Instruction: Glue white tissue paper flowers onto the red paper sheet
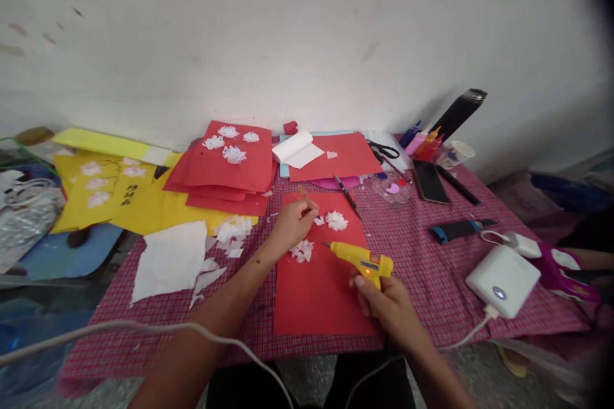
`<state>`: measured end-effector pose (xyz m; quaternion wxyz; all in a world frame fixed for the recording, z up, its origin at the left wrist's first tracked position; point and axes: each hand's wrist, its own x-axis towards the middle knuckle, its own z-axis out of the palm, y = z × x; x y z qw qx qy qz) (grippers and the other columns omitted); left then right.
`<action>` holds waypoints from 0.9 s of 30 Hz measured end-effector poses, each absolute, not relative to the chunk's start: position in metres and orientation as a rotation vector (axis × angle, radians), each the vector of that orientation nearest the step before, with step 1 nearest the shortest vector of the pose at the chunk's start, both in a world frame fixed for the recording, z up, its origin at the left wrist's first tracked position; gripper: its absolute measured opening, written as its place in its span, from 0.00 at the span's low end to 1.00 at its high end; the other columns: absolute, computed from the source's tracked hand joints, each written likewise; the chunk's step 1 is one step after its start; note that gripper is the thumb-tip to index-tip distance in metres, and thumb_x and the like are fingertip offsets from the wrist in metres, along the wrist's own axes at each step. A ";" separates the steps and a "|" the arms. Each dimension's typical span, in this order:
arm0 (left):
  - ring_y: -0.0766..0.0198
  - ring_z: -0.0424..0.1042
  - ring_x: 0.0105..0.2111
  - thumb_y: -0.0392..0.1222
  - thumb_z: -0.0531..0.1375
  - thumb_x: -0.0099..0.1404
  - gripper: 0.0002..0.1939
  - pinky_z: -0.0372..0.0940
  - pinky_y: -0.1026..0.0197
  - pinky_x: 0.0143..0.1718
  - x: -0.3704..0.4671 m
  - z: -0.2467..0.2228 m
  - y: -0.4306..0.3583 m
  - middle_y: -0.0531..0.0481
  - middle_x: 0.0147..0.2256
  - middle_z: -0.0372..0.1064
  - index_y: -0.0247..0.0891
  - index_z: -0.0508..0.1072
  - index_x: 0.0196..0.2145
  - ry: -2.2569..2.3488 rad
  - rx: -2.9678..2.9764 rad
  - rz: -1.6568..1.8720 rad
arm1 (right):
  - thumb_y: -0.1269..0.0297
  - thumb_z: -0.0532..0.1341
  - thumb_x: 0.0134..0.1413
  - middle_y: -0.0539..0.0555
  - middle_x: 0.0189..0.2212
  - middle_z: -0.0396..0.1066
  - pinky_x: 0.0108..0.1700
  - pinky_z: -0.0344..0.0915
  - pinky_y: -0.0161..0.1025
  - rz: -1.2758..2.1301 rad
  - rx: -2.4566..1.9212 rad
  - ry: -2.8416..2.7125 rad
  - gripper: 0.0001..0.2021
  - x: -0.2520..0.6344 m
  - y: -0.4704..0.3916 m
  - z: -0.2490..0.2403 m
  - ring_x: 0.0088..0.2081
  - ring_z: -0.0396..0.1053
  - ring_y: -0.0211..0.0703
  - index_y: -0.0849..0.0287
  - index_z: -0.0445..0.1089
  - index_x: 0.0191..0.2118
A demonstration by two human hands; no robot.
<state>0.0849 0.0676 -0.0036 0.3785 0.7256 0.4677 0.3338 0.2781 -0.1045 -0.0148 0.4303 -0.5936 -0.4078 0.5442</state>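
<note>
My right hand [386, 303] grips a yellow hot glue gun [357, 257] by its handle. An orange light glows on its side, and its nozzle points left above a sheet of red paper [321, 300]. Over the sheet's upper left part, my left hand [295, 223] is pinched around a thin tan stick [306, 197]. A small white paper piece [319, 220] shows just beside the fingertips; whether they touch it I cannot tell. On the sheet sit a white paper flower [336, 220] and another cluster of white petals [302, 250], partly behind my left wrist.
A red stack [201, 172] bearing several white flowers lies back left. White scraps [233, 233] and tissue [167, 262] are left of my forearm. A marker [348, 195], scissors [384, 150], phone [430, 181] and white power bank [503, 278] lie rightward. A white cable [211, 333] crosses in front.
</note>
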 end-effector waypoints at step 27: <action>0.64 0.71 0.27 0.44 0.56 0.66 0.12 0.62 0.65 0.28 0.073 0.015 0.059 0.51 0.29 0.74 0.35 0.75 0.39 1.190 1.715 0.882 | 0.46 0.62 0.59 0.47 0.15 0.63 0.26 0.53 0.35 1.321 -1.437 -1.023 0.20 0.282 -0.105 -0.017 0.20 0.58 0.36 0.62 0.72 0.34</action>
